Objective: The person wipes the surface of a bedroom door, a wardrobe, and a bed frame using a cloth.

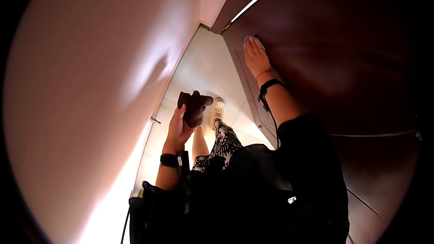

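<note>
My left hand holds a bunched dark brown cloth in front of my body, its thumb lying over the near edge. On the right, my right hand is flat against a dark brown door. Its fingers press a greyish cloth to the door's surface; only the cloth's edge shows around the fingertips. The door's hinge side meets the dark frame, with a bright gap between them.
A pale wall runs along the left, with a small metal doorstop low beside it. Light floor tiles lie between wall and door. My foot in a cream clog stands there. Another door stop-like knob shows near the door's bottom.
</note>
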Available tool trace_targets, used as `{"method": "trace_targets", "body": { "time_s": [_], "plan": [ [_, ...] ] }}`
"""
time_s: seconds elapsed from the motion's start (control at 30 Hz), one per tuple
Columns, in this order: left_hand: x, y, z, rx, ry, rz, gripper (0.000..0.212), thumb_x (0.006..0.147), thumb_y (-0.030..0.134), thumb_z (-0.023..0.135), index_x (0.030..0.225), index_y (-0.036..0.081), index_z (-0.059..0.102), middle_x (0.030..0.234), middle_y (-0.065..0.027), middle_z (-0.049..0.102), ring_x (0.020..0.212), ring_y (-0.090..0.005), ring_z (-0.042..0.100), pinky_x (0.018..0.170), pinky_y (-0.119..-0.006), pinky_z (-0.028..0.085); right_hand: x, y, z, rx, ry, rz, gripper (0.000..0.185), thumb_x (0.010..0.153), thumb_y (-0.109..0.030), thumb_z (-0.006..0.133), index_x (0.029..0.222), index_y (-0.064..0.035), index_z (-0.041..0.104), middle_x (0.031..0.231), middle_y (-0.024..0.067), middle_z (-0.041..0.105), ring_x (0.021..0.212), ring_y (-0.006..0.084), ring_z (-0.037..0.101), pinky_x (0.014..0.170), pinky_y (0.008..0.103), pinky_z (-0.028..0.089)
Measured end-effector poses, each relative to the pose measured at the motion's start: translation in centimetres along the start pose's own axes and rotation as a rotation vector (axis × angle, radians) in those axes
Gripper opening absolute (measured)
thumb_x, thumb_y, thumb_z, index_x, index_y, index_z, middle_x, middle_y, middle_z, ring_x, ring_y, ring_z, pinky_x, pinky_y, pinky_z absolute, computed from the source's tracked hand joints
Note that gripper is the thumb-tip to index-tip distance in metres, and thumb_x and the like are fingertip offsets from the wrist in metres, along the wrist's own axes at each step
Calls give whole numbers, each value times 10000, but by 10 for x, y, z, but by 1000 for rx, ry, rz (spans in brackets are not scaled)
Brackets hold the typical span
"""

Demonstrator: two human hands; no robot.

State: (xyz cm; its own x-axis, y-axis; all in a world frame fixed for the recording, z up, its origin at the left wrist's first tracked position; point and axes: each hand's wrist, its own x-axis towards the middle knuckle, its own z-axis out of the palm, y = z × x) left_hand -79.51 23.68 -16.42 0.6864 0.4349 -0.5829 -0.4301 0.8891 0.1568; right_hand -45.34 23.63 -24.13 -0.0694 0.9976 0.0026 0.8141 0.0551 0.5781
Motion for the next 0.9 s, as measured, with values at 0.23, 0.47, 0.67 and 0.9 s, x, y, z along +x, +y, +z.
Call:
{"method": "trace_targets", "body": {
  "time_s": [0.23,0.47,0.67,0.9],
  "plan": [
    [9,-17,-5,-53,52,62,537,900,287,488,1347,64,291,1313,-105,418,1198,-250,416,983,-372,358,-130,-62,71,414,-556,-481,219,773,-175,491,792,-127,703,958,29,616,959,219,536,879,427,385],
    [61,-32,-98,-90,-53,120,503,916,302,450,1347,86,307,1325,-80,412,1191,-229,420,984,-357,353,-25,-92,70,282,251,-24,201,760,-167,525,901,-115,659,1097,62,564,1102,230,467,925,358,365],
    [87,-28,-160,-27,-100,94,505,924,268,433,1366,87,269,1380,-98,354,1251,-257,370,1042,-389,309,-53,-147,137,-41,-335,-168,361,856,-195,428,1154,-49,572,1244,46,495,1215,210,372,1062,367,198],
    [44,-29,-121,-103,79,50,448,922,247,447,1323,75,349,1287,-117,454,1143,-254,464,948,-384,390,-228,-170,102,-25,-845,-486,417,906,-286,399,1235,-58,516,1394,23,346,1327,245,206,1083,417,82]
  ]
}}
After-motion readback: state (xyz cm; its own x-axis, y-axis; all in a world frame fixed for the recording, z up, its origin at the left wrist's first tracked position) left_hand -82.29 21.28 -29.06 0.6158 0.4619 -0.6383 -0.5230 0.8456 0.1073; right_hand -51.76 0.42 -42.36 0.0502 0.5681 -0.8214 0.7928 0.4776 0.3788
